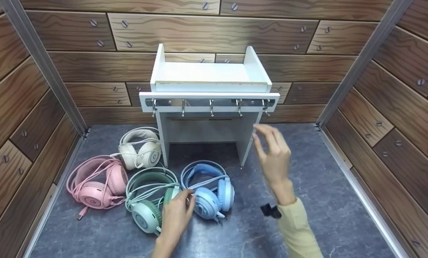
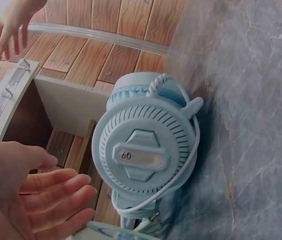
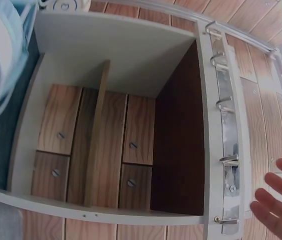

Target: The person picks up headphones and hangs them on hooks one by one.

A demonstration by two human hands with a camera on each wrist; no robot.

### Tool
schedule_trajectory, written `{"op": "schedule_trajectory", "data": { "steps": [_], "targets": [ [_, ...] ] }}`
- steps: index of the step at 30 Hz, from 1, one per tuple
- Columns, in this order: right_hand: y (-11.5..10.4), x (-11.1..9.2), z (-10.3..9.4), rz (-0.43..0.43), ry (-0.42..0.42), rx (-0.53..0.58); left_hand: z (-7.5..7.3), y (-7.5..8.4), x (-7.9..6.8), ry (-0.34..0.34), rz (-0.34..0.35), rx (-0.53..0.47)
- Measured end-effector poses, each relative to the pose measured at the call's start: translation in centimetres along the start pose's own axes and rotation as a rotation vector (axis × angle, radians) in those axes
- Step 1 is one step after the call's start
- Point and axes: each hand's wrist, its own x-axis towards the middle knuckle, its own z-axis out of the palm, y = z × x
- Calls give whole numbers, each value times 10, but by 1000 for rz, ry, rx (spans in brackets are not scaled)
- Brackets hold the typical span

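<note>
Head view: the light-blue plastic over-ear headset [image 1: 207,203] lies on the grey marbled surface [image 1: 318,186], before the stand's open base, cups toward the person and band behind; that pose probably keeps it steady. The left hand [image 1: 176,211] is just beside it, fingers loosely extended with gaps between them and nothing in their grasp; whether a fingertip brushes the blue cup, I cannot tell. The same hand partly covers the mint-green headset with dark-green pads [image 1: 146,216], whose cord loops across its band, likely bundled against tangling. Further left sit the pink corded headset [image 1: 95,193] and, behind it, the cream-white headset [image 1: 150,154] by the stand's side panel. The right hand [image 1: 275,154] hangs raised right of the white board stand [image 1: 203,73], fingers gently bent, thumb apart, holding nothing. Across the stand's front runs the white rail with five metal hooks [image 1: 196,103], presumably set forward so hanging things clear the panels. Wood-patterned walls [image 1: 214,32] surround everything.
</note>
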Motion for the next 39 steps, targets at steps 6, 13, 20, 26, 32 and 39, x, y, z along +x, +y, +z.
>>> {"op": "schedule_trajectory", "data": {
  "steps": [6, 13, 20, 26, 32, 39],
  "targets": [
    [8, 26, 16, -53, 3, 0, 8, 2, -8, -24, 1, 24],
    [22, 46, 32, -124, -45, -104, 16, 5, -17, -45, -44, 8],
    [32, 64, 46, -151, -166, -250, 25, 11, -25, -18, -95, 34],
    [39, 74, 54, -155, -225, -292, 31, 17, -31, -65, -188, 56],
    [47, 84, 61, -203, -254, -334, 34, 20, -35, -113, -264, 56],
    [50, 89, 64, -248, -260, -369, 36, 18, -39, -161, -303, 61]
  ]
}}
